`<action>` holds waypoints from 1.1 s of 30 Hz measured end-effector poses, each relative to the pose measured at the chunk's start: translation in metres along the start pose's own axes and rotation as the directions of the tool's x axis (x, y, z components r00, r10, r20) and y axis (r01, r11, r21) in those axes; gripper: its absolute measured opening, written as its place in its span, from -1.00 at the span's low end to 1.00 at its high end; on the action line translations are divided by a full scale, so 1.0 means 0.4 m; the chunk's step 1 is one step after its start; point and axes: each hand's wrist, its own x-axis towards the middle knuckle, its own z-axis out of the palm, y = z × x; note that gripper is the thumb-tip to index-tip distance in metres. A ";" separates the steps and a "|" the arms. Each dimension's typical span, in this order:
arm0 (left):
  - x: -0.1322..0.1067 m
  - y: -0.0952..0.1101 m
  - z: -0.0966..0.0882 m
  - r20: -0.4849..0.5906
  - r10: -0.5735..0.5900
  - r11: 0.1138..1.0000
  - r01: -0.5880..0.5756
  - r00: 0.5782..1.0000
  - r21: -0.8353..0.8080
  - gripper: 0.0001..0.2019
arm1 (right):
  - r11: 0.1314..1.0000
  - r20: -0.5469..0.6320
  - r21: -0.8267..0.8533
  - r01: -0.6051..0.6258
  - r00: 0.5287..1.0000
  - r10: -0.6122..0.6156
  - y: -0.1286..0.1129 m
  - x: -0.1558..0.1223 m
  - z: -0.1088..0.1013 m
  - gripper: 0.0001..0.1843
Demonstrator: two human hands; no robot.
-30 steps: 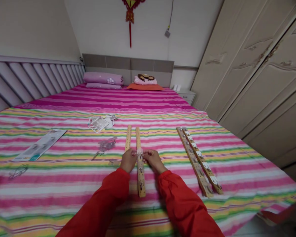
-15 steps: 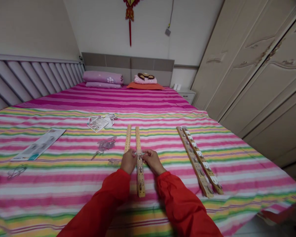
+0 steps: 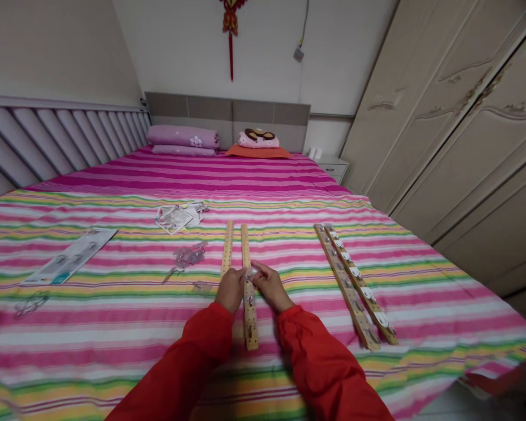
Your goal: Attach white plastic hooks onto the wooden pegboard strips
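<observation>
A wooden strip with rows of holes lies lengthwise before me, carrying metal hooks on clear backings along its near half. My left hand is at the strip's left edge, its fingertips closed on a clear-backed hook. From the right side, my right hand presses the same hook with its thumb, index finger stretched across the strip. The fingers partly cover this hook. Just left lies a second holed wooden strip, bare where it shows; my left hand hides its near end.
Two wooden strips lie to the right, one with clear-backed hooks, the other with white hooks. At left are loose clear pieces, scissors, packets, a hook card and a clear oval item.
Both hands stay at the same hook, shifting slightly. My right index finger has straightened and moved up along the strip. The strips have not moved.
</observation>
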 end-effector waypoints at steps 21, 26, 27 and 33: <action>0.018 -0.008 0.011 0.198 0.024 0.995 -0.043 0.980 0.093 -0.78 | 0.752 0.238 -0.593 0.288 0.955 -0.177 0.009 0.011 -0.014 -0.55; 0.021 -0.015 0.017 0.138 -0.041 0.999 0.037 0.990 0.026 -0.79 | 0.888 0.157 -0.427 0.168 0.981 -0.110 0.006 0.009 -0.020 -0.48; 0.021 -0.015 0.016 0.124 -0.044 0.999 0.044 0.991 -0.001 -0.81 | 0.921 0.131 -0.368 0.123 0.988 -0.080 0.007 0.008 -0.020 -0.48; 0.031 0.000 0.000 0.161 -0.095 0.993 0.104 0.982 -0.049 -0.83 | 0.995 0.115 -0.079 0.063 0.992 -0.054 0.004 0.008 0.001 -0.69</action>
